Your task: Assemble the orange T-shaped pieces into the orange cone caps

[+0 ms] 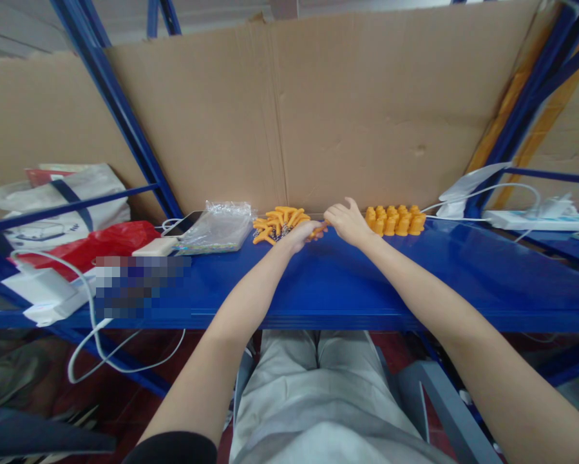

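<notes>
My left hand (303,237) is closed around an orange plastic piece (317,233), which shows only in part between the fingers. Close on its right, my right hand (344,219) has its fingers bent in a pinch at the far end of that piece; what the fingertips grip is hidden. Behind and left of my left hand lies a loose pile of orange T-shaped pieces (280,218) with small metal chains among them. To the right of my right hand, several orange pieces (396,221) stand upright in close rows on the blue shelf (328,283).
Clear plastic bags (216,229) lie left of the pile, beside a dark phone (185,223). Farther left are a red bag (96,245), a cloth tote (67,206) and a white charger with cable (42,287). A cardboard sheet (357,109) backs the shelf; a power strip (535,221) sits right.
</notes>
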The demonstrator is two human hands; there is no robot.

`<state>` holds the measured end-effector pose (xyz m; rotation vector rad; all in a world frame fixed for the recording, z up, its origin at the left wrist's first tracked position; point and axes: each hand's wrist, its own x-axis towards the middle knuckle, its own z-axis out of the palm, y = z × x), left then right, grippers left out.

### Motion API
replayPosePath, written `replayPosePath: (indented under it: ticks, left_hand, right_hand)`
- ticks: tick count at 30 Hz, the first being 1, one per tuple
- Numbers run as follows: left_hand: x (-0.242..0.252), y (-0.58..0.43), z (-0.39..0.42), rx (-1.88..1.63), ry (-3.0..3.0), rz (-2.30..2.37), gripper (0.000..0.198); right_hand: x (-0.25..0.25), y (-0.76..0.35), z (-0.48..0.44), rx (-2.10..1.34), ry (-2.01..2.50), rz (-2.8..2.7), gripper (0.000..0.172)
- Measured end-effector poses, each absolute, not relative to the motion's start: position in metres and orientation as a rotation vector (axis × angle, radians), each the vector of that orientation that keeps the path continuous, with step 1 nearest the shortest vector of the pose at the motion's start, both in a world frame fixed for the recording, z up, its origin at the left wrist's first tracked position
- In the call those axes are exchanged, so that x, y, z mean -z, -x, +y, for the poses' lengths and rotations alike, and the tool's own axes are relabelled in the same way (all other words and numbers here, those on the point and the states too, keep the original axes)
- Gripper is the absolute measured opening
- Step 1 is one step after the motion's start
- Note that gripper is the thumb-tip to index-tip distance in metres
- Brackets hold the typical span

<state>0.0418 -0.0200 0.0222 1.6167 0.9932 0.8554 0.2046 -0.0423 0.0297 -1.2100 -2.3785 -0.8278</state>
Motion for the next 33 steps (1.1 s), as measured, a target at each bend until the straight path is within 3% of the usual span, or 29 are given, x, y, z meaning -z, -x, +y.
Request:
replayPosePath:
  ticks: [6,16,25,33]
  left_hand:
    - [-0.028,-0.039,-0.024,-0.765,-1.497,0.944,0.025]
    - [-0.006,-0.044,-0.019,-0.988,-2.25,1.426,0.01]
    - [-0.022,-0.042,-0.025,-0.934,-1.655,0.935,0.015]
    - [-0.027,-0.035,-0.029,-0.798,-1.468,0.833,0.017]
  right_hand:
    - [-0.027,-0.208,-0.038,0.847,1.178,-2.414,0.031]
    - [-0.022,-0.211,-0.039,0.556,1.394,-2.604,0.027]
    - [-0.036,-0.216,-0.04,0.788,1.271,-2.365,0.032]
    - [-0.035,-0.226,-0.036,0.805,1.331,-2.197,0.034]
